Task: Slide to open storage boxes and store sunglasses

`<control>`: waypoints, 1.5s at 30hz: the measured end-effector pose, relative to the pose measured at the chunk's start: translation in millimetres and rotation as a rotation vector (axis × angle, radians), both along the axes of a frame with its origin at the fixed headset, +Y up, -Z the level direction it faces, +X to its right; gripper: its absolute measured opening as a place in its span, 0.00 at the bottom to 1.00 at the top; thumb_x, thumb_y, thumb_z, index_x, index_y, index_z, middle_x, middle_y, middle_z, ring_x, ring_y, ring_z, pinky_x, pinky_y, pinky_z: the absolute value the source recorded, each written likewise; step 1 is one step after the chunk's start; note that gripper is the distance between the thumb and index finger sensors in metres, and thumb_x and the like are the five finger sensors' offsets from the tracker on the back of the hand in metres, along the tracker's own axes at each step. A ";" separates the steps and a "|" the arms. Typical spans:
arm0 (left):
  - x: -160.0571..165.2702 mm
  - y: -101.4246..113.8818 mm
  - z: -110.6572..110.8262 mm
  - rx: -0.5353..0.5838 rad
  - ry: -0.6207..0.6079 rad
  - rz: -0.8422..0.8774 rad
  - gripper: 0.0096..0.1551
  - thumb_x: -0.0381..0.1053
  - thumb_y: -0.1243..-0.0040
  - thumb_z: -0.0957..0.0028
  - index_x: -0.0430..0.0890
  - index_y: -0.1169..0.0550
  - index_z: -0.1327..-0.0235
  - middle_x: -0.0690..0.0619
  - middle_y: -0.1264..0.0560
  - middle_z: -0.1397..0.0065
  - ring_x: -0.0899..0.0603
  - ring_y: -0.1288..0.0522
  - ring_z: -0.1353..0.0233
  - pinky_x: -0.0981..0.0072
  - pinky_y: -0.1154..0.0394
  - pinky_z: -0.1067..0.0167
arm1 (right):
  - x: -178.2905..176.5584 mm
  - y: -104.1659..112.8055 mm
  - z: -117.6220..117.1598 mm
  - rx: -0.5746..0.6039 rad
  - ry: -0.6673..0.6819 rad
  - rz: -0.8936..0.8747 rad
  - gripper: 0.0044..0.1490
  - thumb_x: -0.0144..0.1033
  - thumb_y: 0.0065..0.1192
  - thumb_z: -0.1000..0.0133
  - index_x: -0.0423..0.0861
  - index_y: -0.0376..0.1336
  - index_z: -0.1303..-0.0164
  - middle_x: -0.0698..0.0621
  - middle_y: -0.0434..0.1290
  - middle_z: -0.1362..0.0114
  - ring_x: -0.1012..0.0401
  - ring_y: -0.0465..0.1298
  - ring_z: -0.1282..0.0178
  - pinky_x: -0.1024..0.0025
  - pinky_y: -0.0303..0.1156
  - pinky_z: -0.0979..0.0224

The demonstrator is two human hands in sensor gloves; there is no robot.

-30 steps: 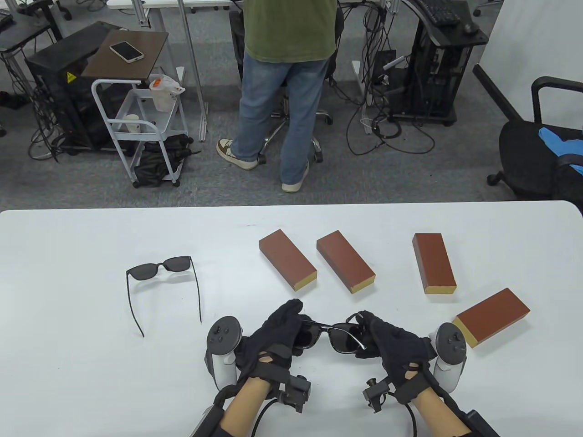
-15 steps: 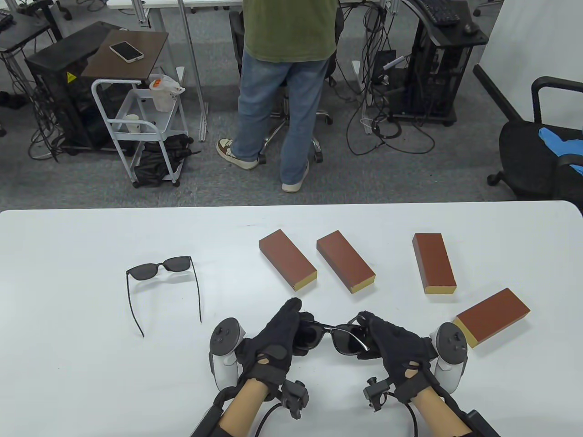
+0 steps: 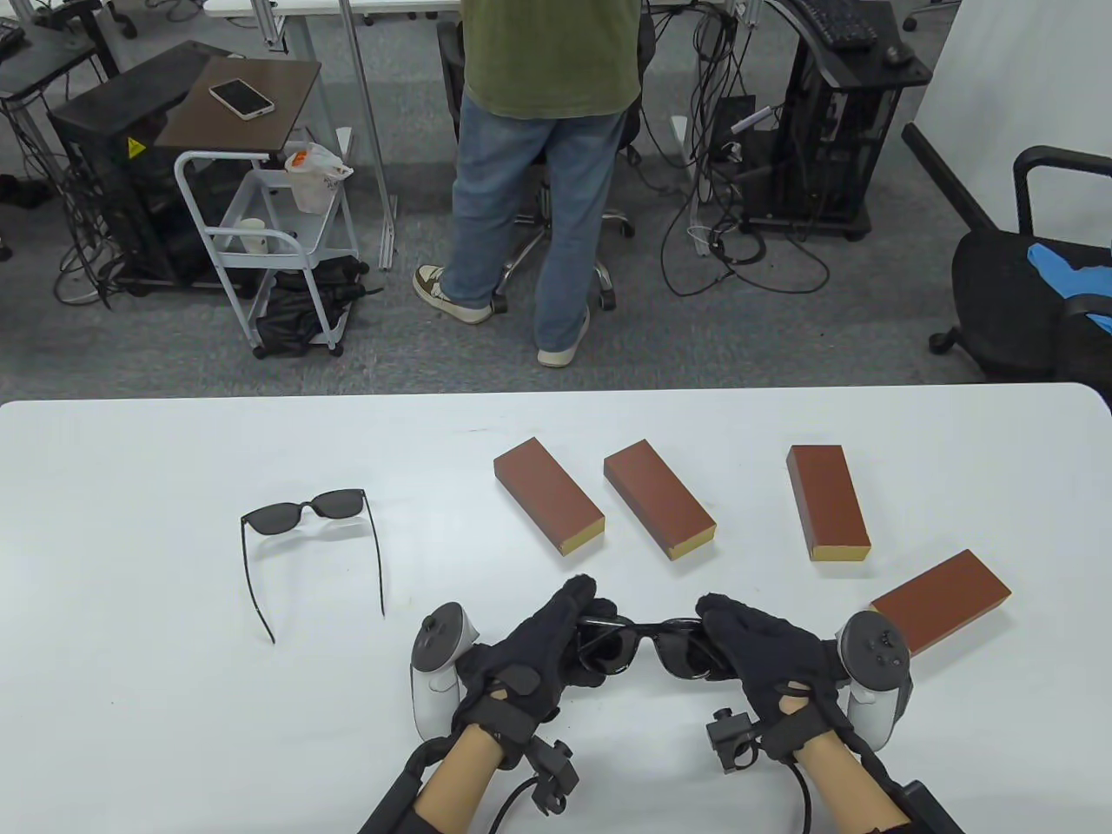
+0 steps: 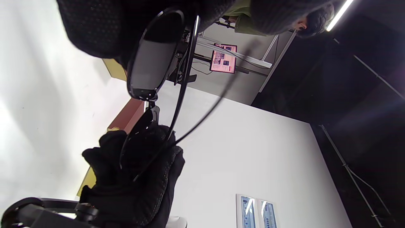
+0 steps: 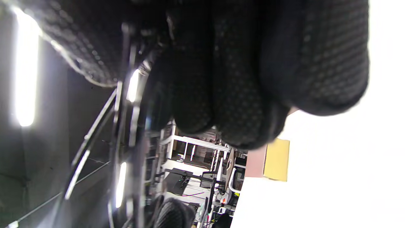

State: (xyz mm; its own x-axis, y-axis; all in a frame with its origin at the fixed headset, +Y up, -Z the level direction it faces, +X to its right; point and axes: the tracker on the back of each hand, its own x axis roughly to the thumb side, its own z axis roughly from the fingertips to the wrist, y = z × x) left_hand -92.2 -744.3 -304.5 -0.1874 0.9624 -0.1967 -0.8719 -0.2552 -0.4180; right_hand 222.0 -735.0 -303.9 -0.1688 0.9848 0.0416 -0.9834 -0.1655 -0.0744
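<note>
Both hands hold one pair of dark sunglasses point(image 3: 647, 647) above the table's front middle. My left hand point(image 3: 556, 643) grips its left end and my right hand point(image 3: 747, 647) grips its right end. In the left wrist view the lens point(image 4: 153, 60) and the thin temples show, folded across the frame. A second pair of sunglasses point(image 3: 308, 539) lies unfolded on the table at the left. Several brown closed storage boxes lie beyond the hands: one point(image 3: 549, 495), another point(image 3: 658, 499), a third point(image 3: 828, 502), and one point(image 3: 943, 601) beside my right hand.
The white table point(image 3: 130, 695) reaches across the view. A person in jeans point(image 3: 534, 174) stands beyond its far edge, with a cart point(image 3: 261, 234), desks and cables behind. An office chair point(image 3: 1034, 278) stands at the far right.
Both hands have moved slightly right and closed over the ends of the sunglasses. The glasses have tilted flatter and their temples have folded in.
</note>
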 end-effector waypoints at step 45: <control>-31.0 0.8 -10.8 0.269 0.209 -0.690 0.35 0.60 0.40 0.49 0.53 0.27 0.27 0.46 0.27 0.23 0.35 0.25 0.29 0.37 0.29 0.38 | -94.4 9.7 34.4 0.474 0.352 1.285 0.23 0.43 0.76 0.63 0.51 0.77 0.58 0.48 0.83 0.51 0.51 0.82 0.50 0.52 0.77 0.44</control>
State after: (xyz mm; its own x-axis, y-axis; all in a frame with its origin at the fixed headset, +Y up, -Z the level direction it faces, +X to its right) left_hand -123.2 -743.6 -315.3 0.4651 0.8846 0.0341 -0.8646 0.4622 -0.1973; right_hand 127.6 -725.3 -269.5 -0.8363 0.0356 0.5472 -0.1468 -0.9760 -0.1609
